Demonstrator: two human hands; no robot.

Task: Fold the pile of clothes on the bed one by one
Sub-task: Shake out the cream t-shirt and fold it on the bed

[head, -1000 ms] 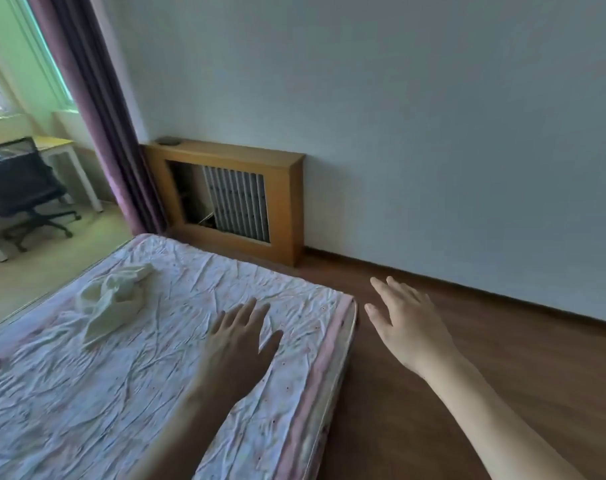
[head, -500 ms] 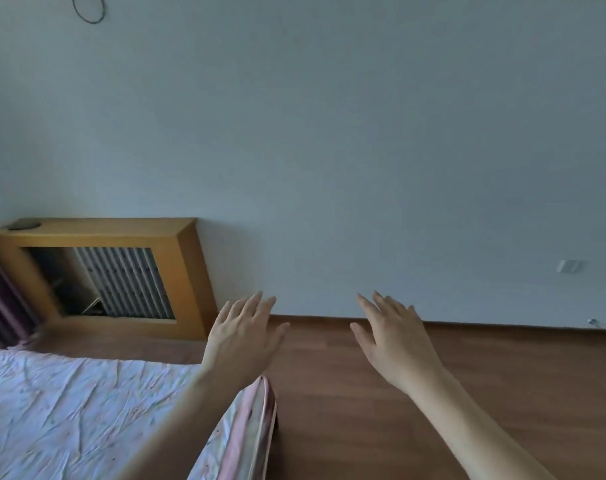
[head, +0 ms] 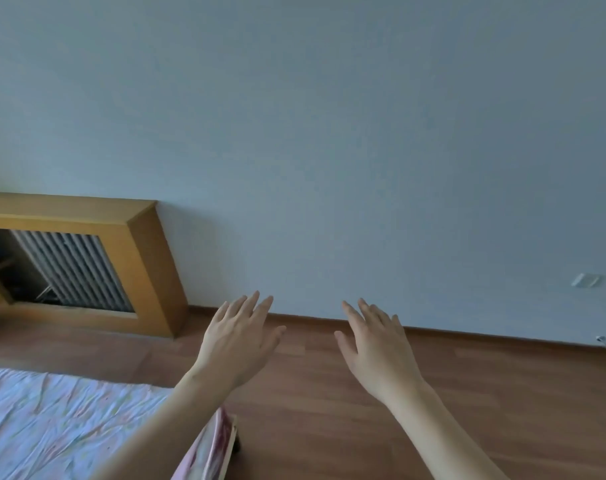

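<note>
bed (head: 62, 420) corner at lower left, wrinkled pale sheet, pink edge; clothes pile out of view. left hand (head: 241, 336) and right hand (head: 374, 344) raised over wooden floor (head: 329, 410), fingers straight, holding nothing. wooden radiator cover (head: 142, 265) against wall (head: 329, 150).

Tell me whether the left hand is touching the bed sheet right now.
Apart. The head view shows the left hand raised with fingers spread, out past the corner of the bed sheet, with wooden floor behind it.
</note>
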